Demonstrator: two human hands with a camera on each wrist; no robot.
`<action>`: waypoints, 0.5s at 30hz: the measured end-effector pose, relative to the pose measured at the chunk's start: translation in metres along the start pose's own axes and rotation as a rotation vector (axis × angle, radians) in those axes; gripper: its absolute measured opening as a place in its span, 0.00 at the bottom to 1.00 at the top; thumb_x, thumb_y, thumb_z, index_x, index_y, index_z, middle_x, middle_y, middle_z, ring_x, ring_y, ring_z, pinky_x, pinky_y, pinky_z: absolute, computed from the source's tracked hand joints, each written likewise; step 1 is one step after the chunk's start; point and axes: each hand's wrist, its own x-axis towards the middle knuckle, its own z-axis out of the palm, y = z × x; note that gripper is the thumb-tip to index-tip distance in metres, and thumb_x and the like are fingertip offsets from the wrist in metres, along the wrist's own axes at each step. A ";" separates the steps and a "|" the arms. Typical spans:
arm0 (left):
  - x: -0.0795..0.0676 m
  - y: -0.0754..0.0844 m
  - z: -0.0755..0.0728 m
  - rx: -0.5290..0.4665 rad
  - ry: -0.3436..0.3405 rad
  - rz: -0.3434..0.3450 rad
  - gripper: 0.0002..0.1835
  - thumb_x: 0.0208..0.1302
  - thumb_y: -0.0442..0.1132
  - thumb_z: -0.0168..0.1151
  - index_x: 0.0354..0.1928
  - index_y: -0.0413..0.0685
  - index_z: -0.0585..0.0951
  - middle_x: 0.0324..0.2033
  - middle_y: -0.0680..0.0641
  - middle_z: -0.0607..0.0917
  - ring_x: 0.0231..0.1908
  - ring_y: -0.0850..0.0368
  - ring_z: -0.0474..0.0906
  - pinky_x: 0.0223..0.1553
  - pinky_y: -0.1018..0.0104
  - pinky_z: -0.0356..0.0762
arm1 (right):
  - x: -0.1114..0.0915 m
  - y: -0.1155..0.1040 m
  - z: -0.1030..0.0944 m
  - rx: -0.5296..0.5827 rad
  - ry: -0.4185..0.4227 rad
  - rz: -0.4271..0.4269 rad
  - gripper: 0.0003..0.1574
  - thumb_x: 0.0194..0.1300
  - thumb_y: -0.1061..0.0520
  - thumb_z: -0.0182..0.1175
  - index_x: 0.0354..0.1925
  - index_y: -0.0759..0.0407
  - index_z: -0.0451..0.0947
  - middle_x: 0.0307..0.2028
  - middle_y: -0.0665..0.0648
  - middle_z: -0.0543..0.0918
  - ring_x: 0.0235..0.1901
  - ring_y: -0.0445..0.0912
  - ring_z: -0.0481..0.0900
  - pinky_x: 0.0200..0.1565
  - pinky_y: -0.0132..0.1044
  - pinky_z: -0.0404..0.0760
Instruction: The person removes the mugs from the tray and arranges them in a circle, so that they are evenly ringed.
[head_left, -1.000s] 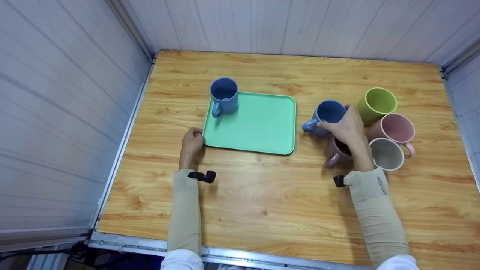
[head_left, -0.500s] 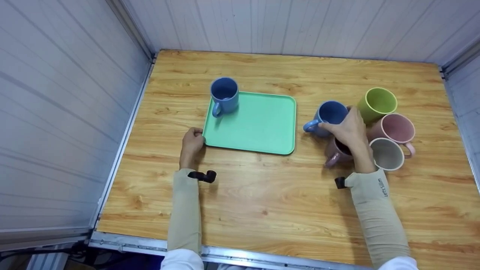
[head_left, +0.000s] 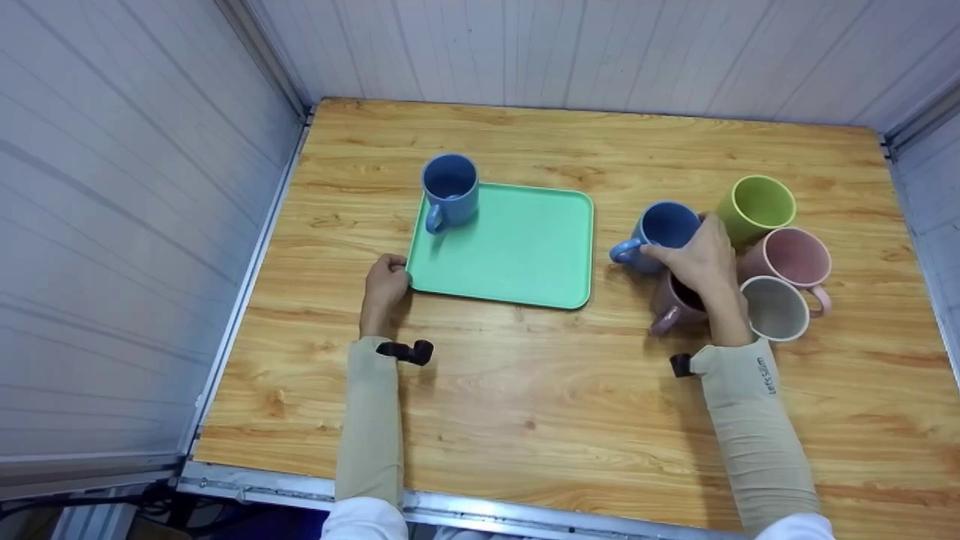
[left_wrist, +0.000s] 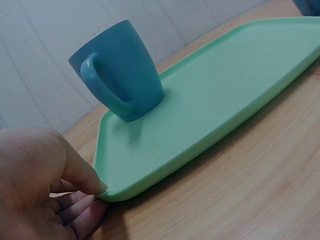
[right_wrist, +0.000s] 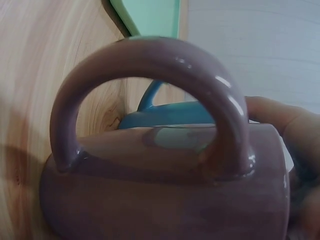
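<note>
My left hand (head_left: 385, 289) pinches the near left corner of the green tray (head_left: 517, 247), thumb on the rim and fingers beneath, as the left wrist view shows. A blue mug (head_left: 451, 193) stands upright on the tray's far left corner, handle toward me. Right of the tray, my right hand (head_left: 701, 259) grips a second blue mug (head_left: 643, 259), thumb near its handle and fingers on the far side of its rim. Under that hand stands a mauve mug (head_left: 673, 307); its handle and side fill the right wrist view and hide most of the gripped mug.
Close to the right hand stand a lime green mug (head_left: 750, 214), a pink mug (head_left: 795, 259) and a white mug (head_left: 776, 309), grouped together. The wooden table (head_left: 517, 420) is bounded by pale panels at the back and sides, with a metal edge (head_left: 480, 510) in front.
The right hand and the second blue mug have shifted very slightly to the right. The left hand stays on the tray corner.
</note>
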 end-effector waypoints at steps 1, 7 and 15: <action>0.000 0.000 0.000 0.002 0.001 -0.001 0.21 0.62 0.32 0.39 0.55 0.40 0.73 0.45 0.44 0.73 0.46 0.51 0.68 0.49 0.62 0.67 | 0.000 0.000 0.000 -0.001 0.001 0.000 0.72 0.45 0.30 0.69 0.68 0.74 0.49 0.61 0.75 0.63 0.61 0.67 0.63 0.62 0.59 0.61; 0.002 0.001 -0.001 -0.004 0.005 -0.011 0.21 0.61 0.31 0.40 0.55 0.40 0.73 0.45 0.43 0.73 0.46 0.51 0.68 0.49 0.61 0.66 | -0.002 0.000 0.000 -0.004 0.003 0.003 0.72 0.45 0.30 0.69 0.68 0.74 0.49 0.61 0.75 0.63 0.61 0.67 0.63 0.62 0.58 0.62; 0.001 0.000 0.001 -0.036 0.001 -0.025 0.20 0.61 0.30 0.40 0.54 0.40 0.73 0.44 0.44 0.73 0.45 0.51 0.68 0.48 0.62 0.66 | -0.006 -0.001 0.000 -0.016 -0.002 0.001 0.71 0.45 0.31 0.69 0.67 0.74 0.50 0.61 0.75 0.64 0.61 0.67 0.64 0.62 0.59 0.61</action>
